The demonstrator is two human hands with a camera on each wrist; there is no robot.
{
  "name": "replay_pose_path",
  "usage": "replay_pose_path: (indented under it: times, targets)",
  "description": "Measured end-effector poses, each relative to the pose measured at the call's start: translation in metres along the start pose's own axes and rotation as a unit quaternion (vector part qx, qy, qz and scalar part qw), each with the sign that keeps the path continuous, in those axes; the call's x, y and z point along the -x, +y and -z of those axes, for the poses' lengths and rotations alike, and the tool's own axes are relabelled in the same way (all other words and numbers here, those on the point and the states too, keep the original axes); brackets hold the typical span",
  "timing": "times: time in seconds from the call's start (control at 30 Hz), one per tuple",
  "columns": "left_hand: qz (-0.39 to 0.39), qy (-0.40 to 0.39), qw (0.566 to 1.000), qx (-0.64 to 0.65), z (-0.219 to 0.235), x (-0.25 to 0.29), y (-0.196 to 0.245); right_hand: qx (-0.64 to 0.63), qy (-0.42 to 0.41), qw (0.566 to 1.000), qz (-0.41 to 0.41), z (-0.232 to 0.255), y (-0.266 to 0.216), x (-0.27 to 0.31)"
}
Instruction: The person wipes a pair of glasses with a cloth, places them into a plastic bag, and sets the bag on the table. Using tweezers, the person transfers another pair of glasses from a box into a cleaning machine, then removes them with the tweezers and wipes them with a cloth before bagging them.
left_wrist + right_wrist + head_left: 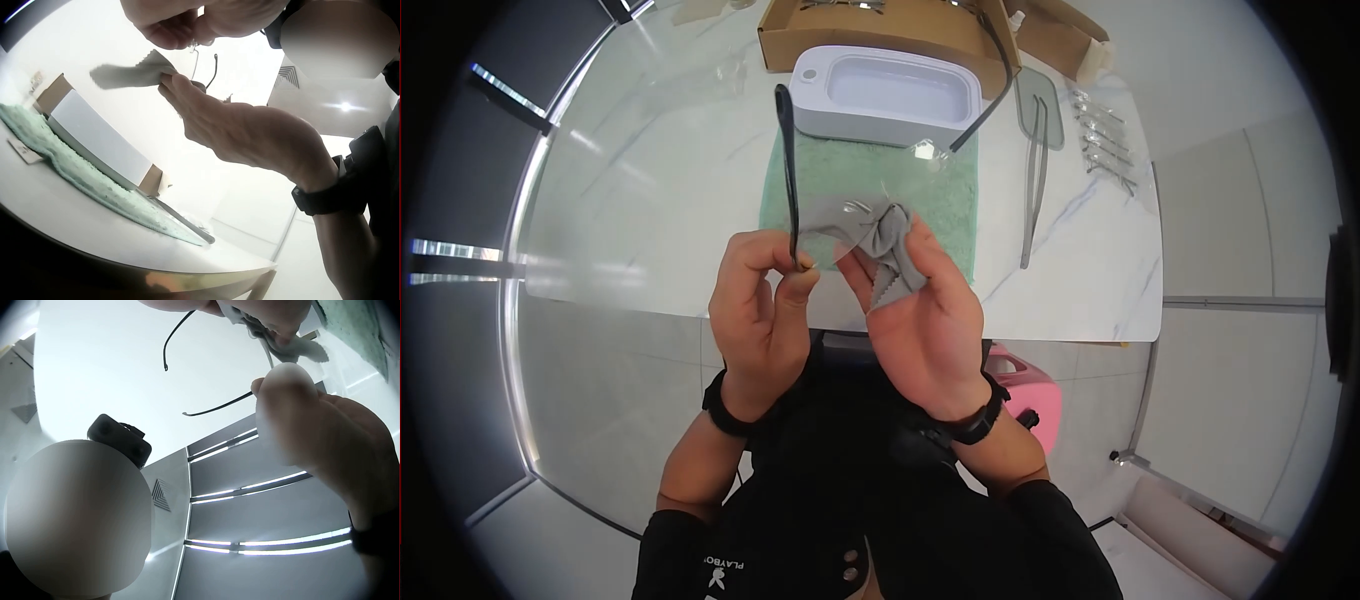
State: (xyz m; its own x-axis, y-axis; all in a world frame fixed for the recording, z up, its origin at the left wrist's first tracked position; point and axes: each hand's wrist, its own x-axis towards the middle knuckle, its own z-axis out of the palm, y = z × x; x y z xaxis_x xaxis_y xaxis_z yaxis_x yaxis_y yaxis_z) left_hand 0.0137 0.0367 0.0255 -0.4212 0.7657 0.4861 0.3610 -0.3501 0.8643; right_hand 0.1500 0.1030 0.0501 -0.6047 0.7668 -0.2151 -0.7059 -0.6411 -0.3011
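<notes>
A pair of eyeglasses with clear lenses and dark temples is held up over the table's near side. My left hand pinches it between thumb and forefinger, at the hinge end of the left-side temple. A grey cloth with a zigzag edge lies bunched in my right hand, gripped by thumb and fingers against the nearer lens. That lens is partly covered by the cloth. Farther out, the other clear lens shows uncovered. In the left wrist view, the cloth hangs out past the right hand's fingertips.
Beyond the hands, a white basin-like device stands on a green towel, before a cardboard box holding glasses. At right lie long tweezers, a grey-green tray and a row of several glasses. A pink seat stands below.
</notes>
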Motion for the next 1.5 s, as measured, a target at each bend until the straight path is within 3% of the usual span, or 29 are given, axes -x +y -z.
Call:
replay_pose_path:
  times: [0.13, 0.27, 0.6, 0.8, 0.9, 0.97, 1.0, 1.17, 1.27, 1.4, 1.5]
  targets:
    - [-0.007, 0.005, 1.0, -0.016, -0.002, -0.003, -0.002, 0.074, 0.006, 0.997, 0.001, 0.005, 0.008, -0.006]
    - [-0.08, -0.023, 0.99, -0.116, -0.004, -0.004, -0.003, 0.077, -0.006, 0.996, -0.042, 0.004, 0.013, -0.011]
    - [-0.159, -0.058, 0.966, -0.194, 0.002, -0.003, -0.006, 0.157, 0.039, 0.986, 0.032, 0.01, 0.011, -0.027]
    - [-0.107, -0.041, 0.981, -0.159, 0.001, -0.004, -0.006, 0.134, 0.035, 0.99, 0.027, 0.003, 0.012, -0.027]
    - [-0.102, -0.032, 0.98, -0.171, 0.002, -0.004, -0.009, 0.064, -0.002, 0.997, -0.035, 0.005, 0.008, -0.022]
    - [-0.1, -0.027, 0.981, -0.162, 0.001, -0.006, -0.006, -0.051, -0.114, 0.991, -0.054, 0.01, 0.009, -0.018]
    - [-0.097, -0.022, 0.983, -0.154, 0.001, -0.007, -0.005, -0.05, -0.117, 0.99, -0.056, 0.009, 0.009, -0.016]
    - [-0.116, -0.019, 0.981, -0.156, 0.002, -0.009, -0.004, 0.11, -0.057, 0.992, -0.026, 0.005, 0.015, -0.014]
    - [-0.098, -0.02, 0.984, -0.147, 0.002, -0.005, -0.004, 0.131, -0.042, 0.99, -0.017, 0.008, 0.02, -0.014]
    - [-0.132, -0.04, 0.975, -0.175, 0.003, -0.004, -0.004, 0.141, -0.017, 0.99, 0.006, 0.008, 0.021, -0.017]
    - [-0.138, -0.049, 0.973, -0.176, 0.005, -0.001, -0.004, 0.189, 0.006, 0.98, 0.06, 0.012, 0.019, -0.021]
